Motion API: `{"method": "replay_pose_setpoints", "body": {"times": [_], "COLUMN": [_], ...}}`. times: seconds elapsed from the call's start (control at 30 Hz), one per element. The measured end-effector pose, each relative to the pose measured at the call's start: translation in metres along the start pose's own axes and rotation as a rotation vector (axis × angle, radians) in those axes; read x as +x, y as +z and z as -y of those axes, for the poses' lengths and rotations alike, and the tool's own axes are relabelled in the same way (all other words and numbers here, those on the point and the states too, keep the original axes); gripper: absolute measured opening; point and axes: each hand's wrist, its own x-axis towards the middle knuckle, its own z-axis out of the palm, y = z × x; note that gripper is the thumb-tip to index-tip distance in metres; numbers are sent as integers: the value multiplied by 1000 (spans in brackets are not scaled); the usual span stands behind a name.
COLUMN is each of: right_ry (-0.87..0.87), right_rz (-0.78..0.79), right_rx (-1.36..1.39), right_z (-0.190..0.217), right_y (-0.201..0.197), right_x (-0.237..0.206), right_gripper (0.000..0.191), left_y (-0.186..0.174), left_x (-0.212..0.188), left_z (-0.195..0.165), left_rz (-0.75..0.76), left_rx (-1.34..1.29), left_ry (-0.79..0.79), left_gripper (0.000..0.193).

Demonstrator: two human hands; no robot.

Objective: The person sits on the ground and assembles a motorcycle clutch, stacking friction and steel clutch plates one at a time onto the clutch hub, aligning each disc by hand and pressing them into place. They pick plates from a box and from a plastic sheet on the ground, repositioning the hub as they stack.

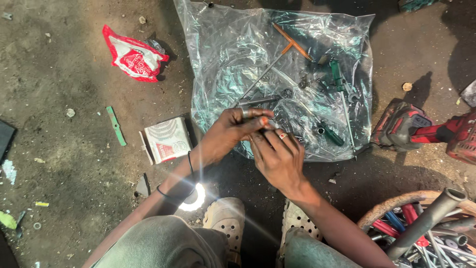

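My left hand point(229, 133) and my right hand point(278, 158) meet over the near edge of a clear plastic sheet point(233, 54) spread on the dirt ground. Together they hold a small dark metal part point(253, 113) between the fingertips; the part is mostly hidden by the fingers. The right hand wears a ring. On the sheet lie an orange-handled T-shaped wrench point(290, 45), green-handled tools point(338, 74), a green-handled screwdriver point(329, 135) and several small dark metal pieces.
A red cordless power tool point(421, 131) lies at the right. A red and white packet point(133, 55), a small white box point(166, 140) and a green strip point(115, 125) lie on the dirt at the left. A rusty wheel rim and metal tube point(426, 218) sit at bottom right.
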Motion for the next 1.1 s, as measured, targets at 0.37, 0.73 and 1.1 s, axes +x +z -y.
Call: {"method": "replay_pose_setpoints", "body": {"times": [0.37,0.73,1.1], "right_ry": [-14,-1,840], "right_rz": [-136,5,483], "right_rx": [-136,97,531], "right_z": [-34,-22,-79], "right_y": [13,-15,-15], "right_x": [-16,9,3], "right_gripper": [16,26,25], "left_y": [-12,-19,-22], "left_x": [-6,-4,5], "left_z": [6,17,3], "left_rz": [-284,-175,-71], "left_rx": [0,35,702], "left_ry": [-184,-103,20], "left_gripper": [45,24,19]}}
